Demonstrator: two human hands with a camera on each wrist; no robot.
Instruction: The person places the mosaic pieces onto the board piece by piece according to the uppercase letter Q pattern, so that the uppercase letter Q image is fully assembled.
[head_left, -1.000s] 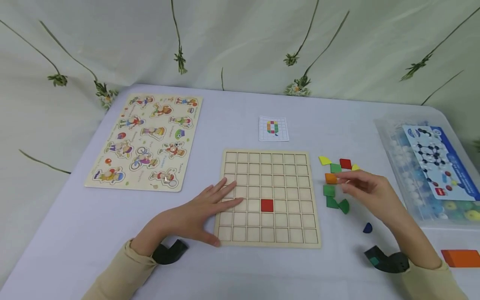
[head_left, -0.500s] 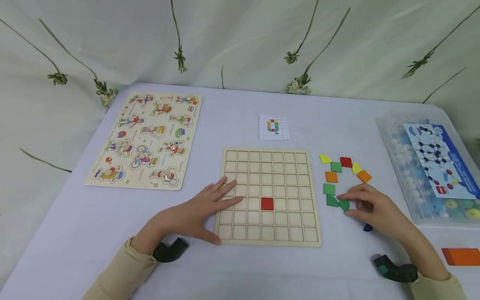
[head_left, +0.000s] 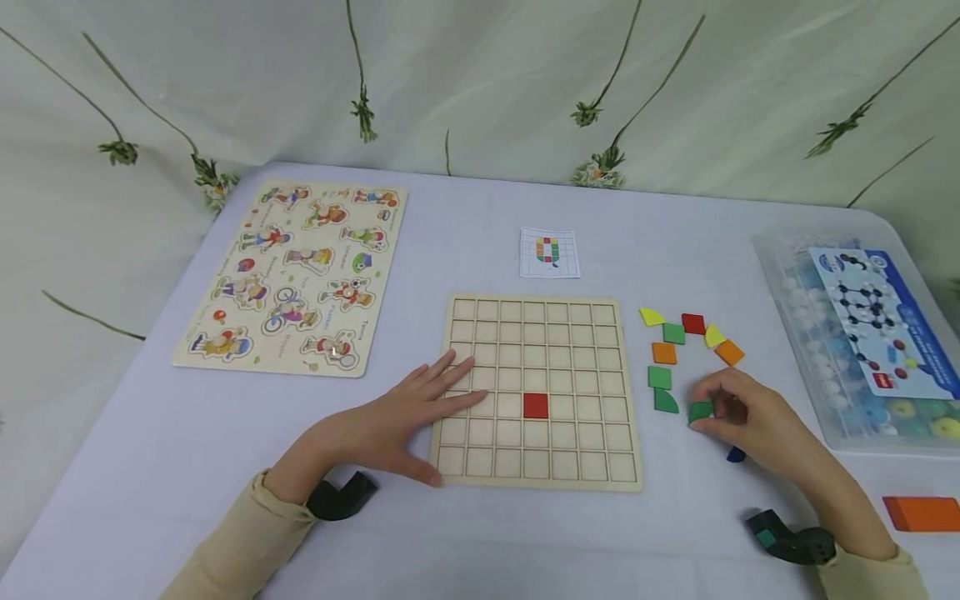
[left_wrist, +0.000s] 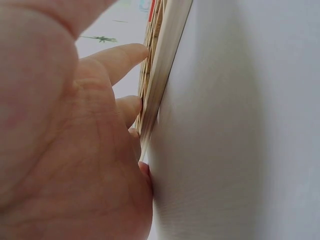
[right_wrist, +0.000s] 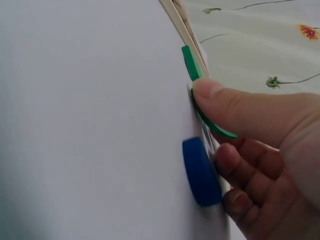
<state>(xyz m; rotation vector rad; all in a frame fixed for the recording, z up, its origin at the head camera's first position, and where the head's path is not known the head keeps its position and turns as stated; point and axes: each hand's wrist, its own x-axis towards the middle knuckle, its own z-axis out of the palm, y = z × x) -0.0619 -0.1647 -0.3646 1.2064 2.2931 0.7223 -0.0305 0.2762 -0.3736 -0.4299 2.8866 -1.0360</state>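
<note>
Pinching curved-edged green tile (head_left: 701, 411) between thumb and fingers of your right hand (head_left: 741, 412), right of wooden grid board (head_left: 557, 358). Your left hand (head_left: 393, 427): fingers spread, gripping nothing, resting across board's left edge. Red square tile (head_left: 536, 406) sits within board's grid. Blue tile (right_wrist: 201, 172) lies on bench (head_left: 525, 546), just beside your right hand. Pattern card (head_left: 550, 252) beyond board.

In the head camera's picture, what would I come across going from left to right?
Picture board → grid board → green quarter-round piece lying loose → right hand pinching another green piece → orange block at the picture's edge.
</note>
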